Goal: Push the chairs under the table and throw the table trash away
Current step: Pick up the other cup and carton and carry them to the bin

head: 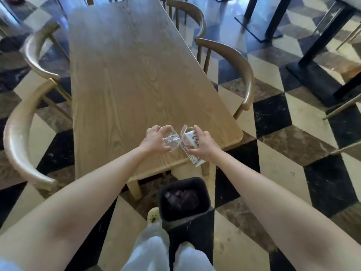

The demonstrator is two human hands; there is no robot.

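A long wooden table (132, 75) stretches away from me. Over its near end my left hand (154, 140) grips a clear plastic cup (171, 140). My right hand (203, 145) holds a white drink carton (188, 142), tilted, its lower end past the table's near edge. Cup and carton almost touch. A black trash bin (184, 202) with dark trash inside stands on the floor right below, in front of my feet. Wooden chairs line both sides: two on the left (19, 137) (37, 49), two on the right (240, 63) (195, 12), tucked against the table.
The floor is a black, cream and brown cube-pattern tile (283, 143). Dark pedestal table bases (316, 73) stand at the upper right. My legs in pale trousers (154, 249) are beside the bin.
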